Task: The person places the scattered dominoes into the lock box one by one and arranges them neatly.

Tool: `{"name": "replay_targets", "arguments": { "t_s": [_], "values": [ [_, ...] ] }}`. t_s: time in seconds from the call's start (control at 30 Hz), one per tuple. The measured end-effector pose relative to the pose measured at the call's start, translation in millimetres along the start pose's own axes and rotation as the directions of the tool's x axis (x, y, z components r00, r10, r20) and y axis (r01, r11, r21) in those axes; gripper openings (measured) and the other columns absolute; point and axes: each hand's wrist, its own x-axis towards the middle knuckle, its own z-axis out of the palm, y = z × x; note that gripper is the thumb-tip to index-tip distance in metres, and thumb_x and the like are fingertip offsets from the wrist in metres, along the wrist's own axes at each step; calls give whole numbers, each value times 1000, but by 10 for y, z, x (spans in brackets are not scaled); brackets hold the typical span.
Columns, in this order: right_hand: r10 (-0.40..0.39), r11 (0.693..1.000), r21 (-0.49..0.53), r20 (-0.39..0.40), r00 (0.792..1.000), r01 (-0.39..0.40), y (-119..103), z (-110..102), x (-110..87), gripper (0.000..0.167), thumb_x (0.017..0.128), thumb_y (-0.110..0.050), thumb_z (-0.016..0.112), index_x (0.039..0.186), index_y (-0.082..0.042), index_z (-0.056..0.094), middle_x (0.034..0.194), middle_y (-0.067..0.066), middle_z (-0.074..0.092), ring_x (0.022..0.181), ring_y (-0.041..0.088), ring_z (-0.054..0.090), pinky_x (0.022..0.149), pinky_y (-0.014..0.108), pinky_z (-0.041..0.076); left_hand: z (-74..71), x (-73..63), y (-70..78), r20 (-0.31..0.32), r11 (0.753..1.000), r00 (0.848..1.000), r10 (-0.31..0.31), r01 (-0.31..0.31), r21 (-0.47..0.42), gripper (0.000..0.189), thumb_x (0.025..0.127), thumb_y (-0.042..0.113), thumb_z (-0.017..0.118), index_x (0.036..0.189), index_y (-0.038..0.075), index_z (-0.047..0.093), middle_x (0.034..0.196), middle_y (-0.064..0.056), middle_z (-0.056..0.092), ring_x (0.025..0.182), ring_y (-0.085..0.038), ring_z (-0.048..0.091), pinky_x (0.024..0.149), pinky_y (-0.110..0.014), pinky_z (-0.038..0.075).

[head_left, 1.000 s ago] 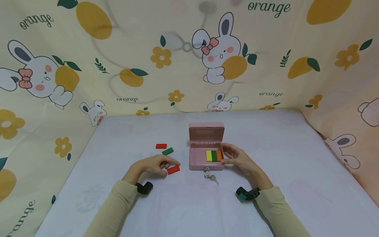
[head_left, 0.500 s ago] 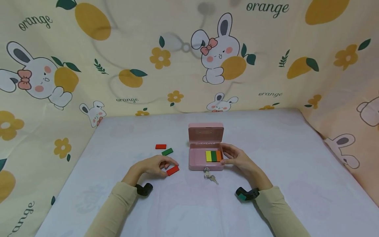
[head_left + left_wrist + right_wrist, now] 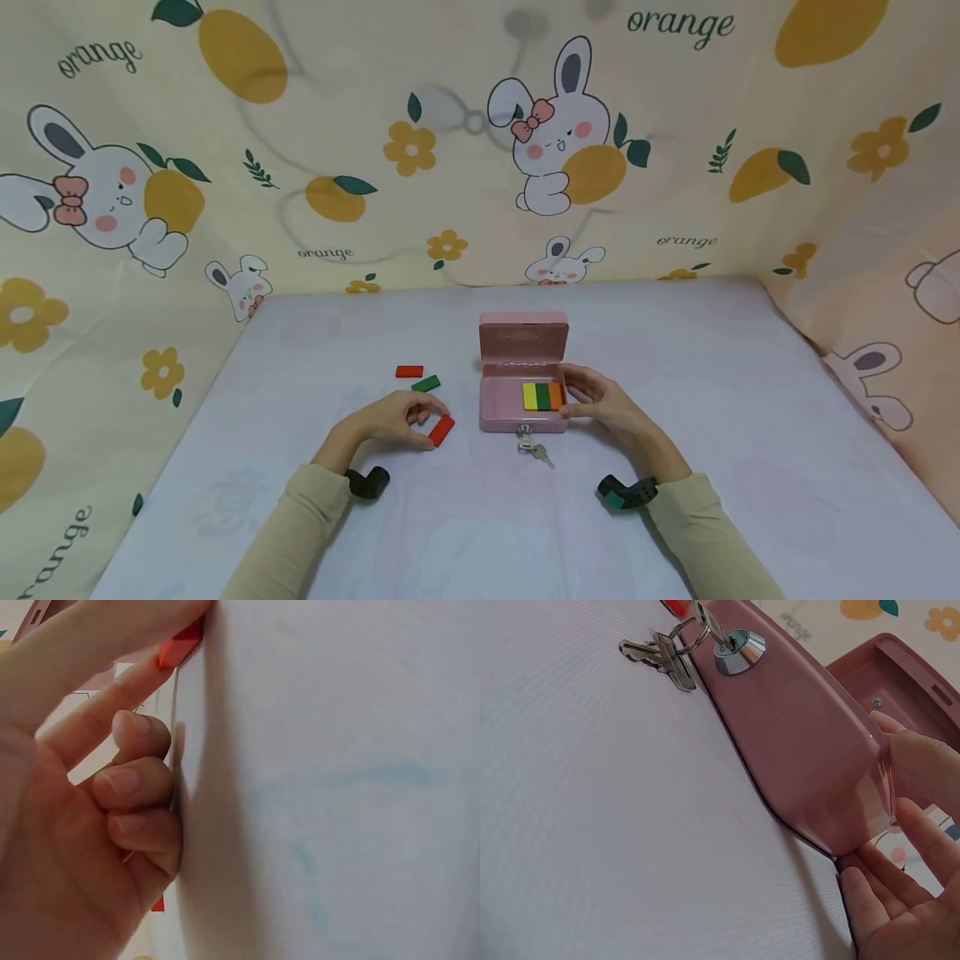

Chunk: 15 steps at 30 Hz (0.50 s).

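Observation:
A small red block (image 3: 441,431) sits between the thumb and index finger of my left hand (image 3: 386,418), pinched by its two ends. In the left wrist view the same red block (image 3: 180,649) shows at the fingertips, with the other fingers curled against the white surface. To the right stands a pink metal cash box (image 3: 498,404), lid (image 3: 523,337) raised. Yellow, green and orange blocks (image 3: 542,397) lie side by side in its right part. My right hand (image 3: 611,408) holds the box's right side, thumb at the rim and fingers along the wall (image 3: 855,802).
Another red block (image 3: 409,372) and a green block (image 3: 426,383) lie beyond my left hand. Keys (image 3: 540,452) hang from the lock (image 3: 739,651) at the box's front and rest on the white table (image 3: 480,533). A printed cloth (image 3: 450,192) rises behind the table.
The red block at my left fingertips has turned to a steeper angle, and thumb and index finger now span its ends. My right hand and the box stay put.

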Motion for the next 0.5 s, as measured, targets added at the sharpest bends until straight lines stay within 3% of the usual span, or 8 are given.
{"name": "replay_targets", "arguments": {
  "t_s": [0.27, 0.5],
  "values": [
    [3, 1000, 14, 5, 1000, -3, -16, 9, -9, 70, 88, -7, 68, 148, -5, 32, 156, 20, 30, 147, 40, 24, 114, 43, 24, 12, 18, 55, -30, 999, 999, -43, 43, -8, 38, 79, 20, 78, 114, 13, 64, 75, 0, 45, 69, -9, 41, 64, -20, 34],
    [-2, 1000, 29, 13, 1000, 2, -18, 2, -14, 70, 88, -8, 68, 148, -4, 32, 157, 20, 29, 148, 42, 23, 113, 42, 25, 27, 38, 135, -44, 999, 998, -40, 40, -7, 42, 78, 22, 79, 115, 12, 63, 75, -5, 47, 67, -8, 41, 64, -20, 35]
  ]
}}
